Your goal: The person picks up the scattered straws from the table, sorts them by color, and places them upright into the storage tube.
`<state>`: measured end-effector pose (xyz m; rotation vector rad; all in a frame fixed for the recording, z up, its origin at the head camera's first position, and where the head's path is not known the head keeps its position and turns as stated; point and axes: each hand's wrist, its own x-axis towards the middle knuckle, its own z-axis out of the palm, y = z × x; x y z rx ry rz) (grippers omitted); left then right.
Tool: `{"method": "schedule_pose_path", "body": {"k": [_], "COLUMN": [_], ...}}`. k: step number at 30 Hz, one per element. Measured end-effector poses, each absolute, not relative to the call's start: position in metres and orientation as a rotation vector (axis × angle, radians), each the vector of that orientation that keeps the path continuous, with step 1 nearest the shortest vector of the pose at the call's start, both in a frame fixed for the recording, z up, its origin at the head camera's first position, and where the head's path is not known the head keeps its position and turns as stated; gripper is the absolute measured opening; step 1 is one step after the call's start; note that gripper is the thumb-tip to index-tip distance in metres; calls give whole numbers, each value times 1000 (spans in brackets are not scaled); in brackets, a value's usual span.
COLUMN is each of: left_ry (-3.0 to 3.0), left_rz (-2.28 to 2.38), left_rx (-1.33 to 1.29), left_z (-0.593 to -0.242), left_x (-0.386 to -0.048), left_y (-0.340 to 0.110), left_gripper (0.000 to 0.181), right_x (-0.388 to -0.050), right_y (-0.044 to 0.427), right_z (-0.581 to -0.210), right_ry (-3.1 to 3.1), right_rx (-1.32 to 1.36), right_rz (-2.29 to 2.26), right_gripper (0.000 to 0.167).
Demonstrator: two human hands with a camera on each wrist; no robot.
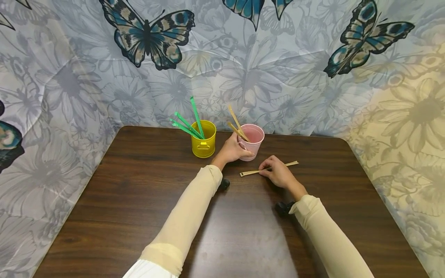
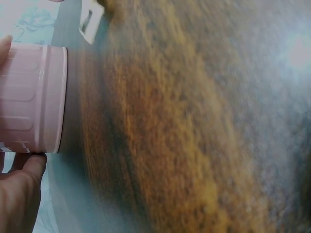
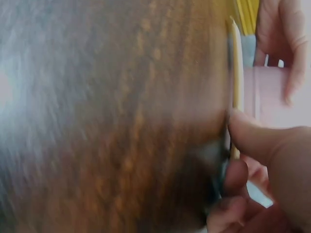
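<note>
In the head view my left hand (image 1: pixel 232 149) grips a small pink bucket (image 1: pixel 255 146) by its left side, thumb across the front. Two thin tan sticks (image 1: pixel 235 116) lean out of this bucket. My right hand (image 1: pixel 278 172) pinches a long, thin beige stick (image 1: pixel 292 163) near its middle, close in front of the bucket. In the left wrist view the stick's slotted end (image 2: pixel 91 22) shows near the top, beside the bucket wall (image 2: pixel 24 97). The right wrist view shows the thumb (image 3: pixel 252 138) against the stick (image 3: pixel 237 68). Whether the stick touches the table is unclear.
A yellow bucket (image 1: pixel 203 148) with several green sticks (image 1: pixel 196 116) stands left of the pink one on the dark wooden table (image 1: pixel 139 185). Behind hangs a butterfly-patterned cloth (image 1: pixel 222 77). Black wrist devices (image 1: pixel 283 208) sit under both forearms.
</note>
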<state>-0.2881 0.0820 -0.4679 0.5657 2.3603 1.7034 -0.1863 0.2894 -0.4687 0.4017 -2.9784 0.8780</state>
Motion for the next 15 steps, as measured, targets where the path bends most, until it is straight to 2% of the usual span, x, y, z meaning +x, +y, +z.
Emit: {"method": "schedule_pose_path", "body": {"k": [6,15], "left_ry": [2366,2348], "left_rz": [1702,1712], "left_rx": [564,569], "left_z": [-467,-468], "left_x": [-288,-287], "left_y": [82,82], "left_gripper": [99,96], "right_x": [-186,-177], "right_y": [299,309], "right_z": [-462,-454], "right_ry": [-2969,-2861], "right_rx": [519,445], "right_rz": [889,881], "right_gripper": [6,9]}}
